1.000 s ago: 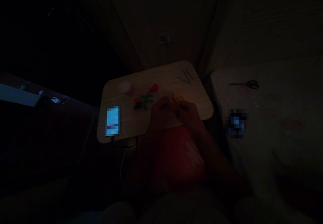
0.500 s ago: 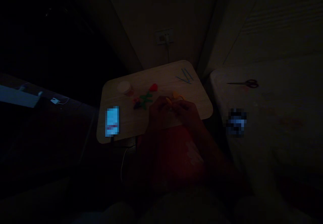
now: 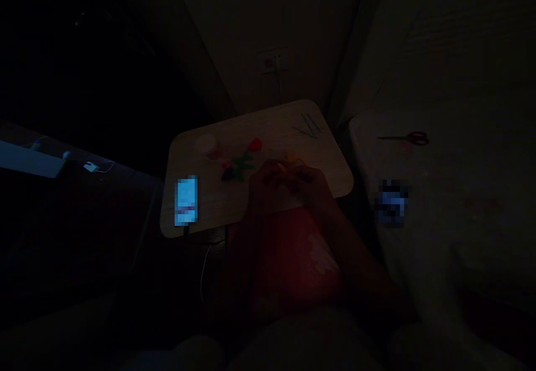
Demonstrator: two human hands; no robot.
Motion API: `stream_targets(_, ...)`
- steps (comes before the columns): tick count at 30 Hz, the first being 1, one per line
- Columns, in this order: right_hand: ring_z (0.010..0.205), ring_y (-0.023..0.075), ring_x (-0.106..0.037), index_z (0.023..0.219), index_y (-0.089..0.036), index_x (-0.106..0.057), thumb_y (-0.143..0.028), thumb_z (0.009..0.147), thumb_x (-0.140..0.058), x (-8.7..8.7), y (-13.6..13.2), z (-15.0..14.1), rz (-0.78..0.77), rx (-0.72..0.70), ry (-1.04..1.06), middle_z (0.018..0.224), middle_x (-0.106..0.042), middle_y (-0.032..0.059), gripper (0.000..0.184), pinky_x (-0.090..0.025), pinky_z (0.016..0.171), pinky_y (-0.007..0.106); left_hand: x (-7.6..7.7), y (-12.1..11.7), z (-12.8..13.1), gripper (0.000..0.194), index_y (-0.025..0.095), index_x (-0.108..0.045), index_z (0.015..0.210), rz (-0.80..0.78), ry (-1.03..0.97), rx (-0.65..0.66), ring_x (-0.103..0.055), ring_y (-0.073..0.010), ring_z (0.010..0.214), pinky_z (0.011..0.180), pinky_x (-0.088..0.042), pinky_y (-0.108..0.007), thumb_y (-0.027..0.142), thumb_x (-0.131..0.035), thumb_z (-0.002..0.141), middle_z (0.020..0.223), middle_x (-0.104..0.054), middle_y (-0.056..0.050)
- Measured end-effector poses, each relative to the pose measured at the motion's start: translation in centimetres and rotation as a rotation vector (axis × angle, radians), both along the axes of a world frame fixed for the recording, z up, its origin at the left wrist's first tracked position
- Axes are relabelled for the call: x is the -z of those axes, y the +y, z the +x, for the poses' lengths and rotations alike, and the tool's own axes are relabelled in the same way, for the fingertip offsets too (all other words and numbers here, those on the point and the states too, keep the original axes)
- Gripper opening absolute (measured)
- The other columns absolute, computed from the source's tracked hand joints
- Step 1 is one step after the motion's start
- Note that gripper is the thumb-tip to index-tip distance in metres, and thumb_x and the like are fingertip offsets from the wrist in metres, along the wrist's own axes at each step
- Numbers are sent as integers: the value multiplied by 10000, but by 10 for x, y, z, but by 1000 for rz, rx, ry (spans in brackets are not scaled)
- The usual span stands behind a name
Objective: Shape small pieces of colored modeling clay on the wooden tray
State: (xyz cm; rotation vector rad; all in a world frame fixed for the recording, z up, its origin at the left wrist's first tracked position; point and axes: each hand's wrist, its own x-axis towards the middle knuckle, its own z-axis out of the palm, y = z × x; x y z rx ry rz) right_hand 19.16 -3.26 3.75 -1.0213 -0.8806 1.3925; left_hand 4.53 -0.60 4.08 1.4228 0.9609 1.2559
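The scene is very dark. My left hand (image 3: 264,184) and my right hand (image 3: 310,184) meet over the near edge of a small wooden table (image 3: 226,209). Their fingers are closed around a small yellow piece (image 3: 282,167) that looks like modelling clay; most of it is hidden. Just beyond them lies more yellow clay (image 3: 291,156), with a thin strand to its right. Left of my left hand are a green branching piece (image 3: 243,165), a dark purple piece (image 3: 227,174) and small pink bits (image 3: 226,164). A red piece (image 3: 254,145) sits at the green one's upper end.
A lidded tub (image 3: 206,144) stands at the table's back left, a lit phone (image 3: 186,201) at front left. Several thin sticks (image 3: 307,125) lie at back right. Scissors (image 3: 412,138) and a blurred-out object (image 3: 392,202) rest on the surface to the right. A wall socket (image 3: 273,60) holds a plug.
The picture has become darker. My fingers have shifted slightly around the yellow piece, and my left hand has moved a little to the right. The other pieces stay where they were.
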Motion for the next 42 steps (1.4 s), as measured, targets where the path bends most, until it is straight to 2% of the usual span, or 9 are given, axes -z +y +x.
stream_targets(6,550,122,-545,771,-229,-798,-527,654,-918,2,0,-1,-18,17,36,625,-642,-6,343,-460,523,268,2,-2,1,302,217,-786,786,26,-62,62,-709,-211,989,911,-570,-349,508,-850,835,1051,-751,-60)
stream_targets(13,509,109,-531,715,-222,-776,-537,673,-898,0,0,0,25,25,39,593,-636,-9,340,-441,494,258,1,-1,1,319,225,-801,857,42,-96,97,-706,-219,1004,925,-579,-361,542,-837,843,1071,-749,-69)
stream_targets(19,532,116,-555,730,-221,-784,-569,679,-892,-3,-3,0,24,1,31,630,-669,4,367,-449,480,249,0,-2,3,377,192,-777,811,1,-119,67,-691,-173,856,786,-574,-299,564,-829,845,969,-746,-63)
stream_targets(24,573,129,-594,850,-236,-815,-612,676,-885,-4,-4,-1,8,-22,52,691,-694,10,419,-468,480,248,-2,-3,3,452,186,-747,756,-30,-103,59,-660,-154,778,698,-563,-284,627,-804,838,988,-745,-75)
stream_targets(31,534,116,-552,822,-224,-808,-576,652,-893,0,-2,-3,-27,35,31,635,-654,-4,400,-434,477,249,0,-3,3,388,209,-782,865,-51,-108,109,-704,-204,936,834,-593,-332,592,-828,828,1073,-745,-84)
stream_targets(37,508,103,-510,698,-217,-757,-539,677,-882,-2,-1,-3,-1,66,20,593,-623,-13,346,-398,478,249,-3,-3,2,360,215,-808,881,-5,-88,114,-715,-235,1017,959,-574,-386,571,-834,831,1076,-764,-91)
stream_targets(42,552,129,-543,698,-222,-734,-524,751,-831,-4,-3,-6,51,113,-87,635,-648,7,322,-420,527,280,-2,-2,8,385,218,-824,923,26,-113,25,-727,-218,997,931,-575,-356,596,-807,850,1023,-780,-79)
